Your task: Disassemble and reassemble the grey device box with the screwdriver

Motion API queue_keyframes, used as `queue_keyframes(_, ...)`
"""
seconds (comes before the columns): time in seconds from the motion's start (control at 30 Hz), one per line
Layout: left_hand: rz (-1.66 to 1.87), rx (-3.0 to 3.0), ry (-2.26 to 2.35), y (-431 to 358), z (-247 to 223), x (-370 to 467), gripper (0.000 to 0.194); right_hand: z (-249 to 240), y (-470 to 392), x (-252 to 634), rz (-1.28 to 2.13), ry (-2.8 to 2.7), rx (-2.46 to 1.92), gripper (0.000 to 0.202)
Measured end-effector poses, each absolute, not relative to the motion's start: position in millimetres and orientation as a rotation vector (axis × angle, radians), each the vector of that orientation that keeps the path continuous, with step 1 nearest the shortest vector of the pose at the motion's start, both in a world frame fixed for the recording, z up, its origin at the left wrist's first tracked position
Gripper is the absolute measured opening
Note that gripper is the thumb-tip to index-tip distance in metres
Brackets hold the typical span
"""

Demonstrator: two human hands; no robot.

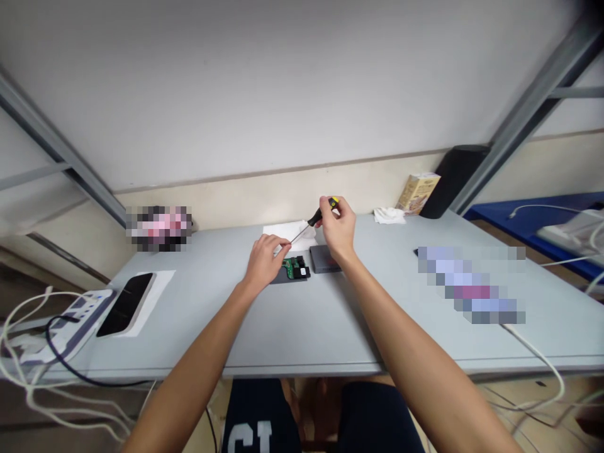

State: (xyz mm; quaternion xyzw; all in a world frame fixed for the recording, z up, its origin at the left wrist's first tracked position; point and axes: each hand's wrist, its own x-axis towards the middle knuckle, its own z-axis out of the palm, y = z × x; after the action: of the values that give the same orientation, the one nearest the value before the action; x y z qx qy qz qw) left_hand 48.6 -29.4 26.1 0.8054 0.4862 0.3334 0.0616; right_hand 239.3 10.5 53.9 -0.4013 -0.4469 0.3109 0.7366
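Observation:
A screwdriver [315,218] with a black and yellow handle is held in my right hand [338,228], its shaft slanting down to the left. The fingertips of my left hand [265,259] pinch together at the screwdriver's tip; anything small between them is too tiny to make out. Below the tip, a green circuit board [294,267] rests on a dark flat panel [283,277], partly covered by my left hand. Just right of the board lies a dark grey box-shaped case [321,259], partly hidden behind my right wrist. White paper [278,234] is spread behind the board.
A phone [127,304] on paper and a white power strip [70,327] with cables occupy the left side. Crumpled tissue [389,215], a yellow carton [418,192] and a black cylinder [450,182] stand at the back right. A blurred-out object [472,286] lies on the right.

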Motion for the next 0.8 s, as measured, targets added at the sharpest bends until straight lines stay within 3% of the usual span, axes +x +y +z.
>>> queue_keyframes(0.47, 0.691, 2.696, 1.504, -38.8, 43.6, 47.4, 0.024, 71.4, -11.7, 237.5, 0.705, -1.298, -0.797, 0.031)
queue_keyframes(0.8, 0.816, 2.543, 1.269, -45.5, 46.8, 46.0, 0.028, 74.4, -21.5, 238.7, 0.719, -1.476, -0.819, 0.025)
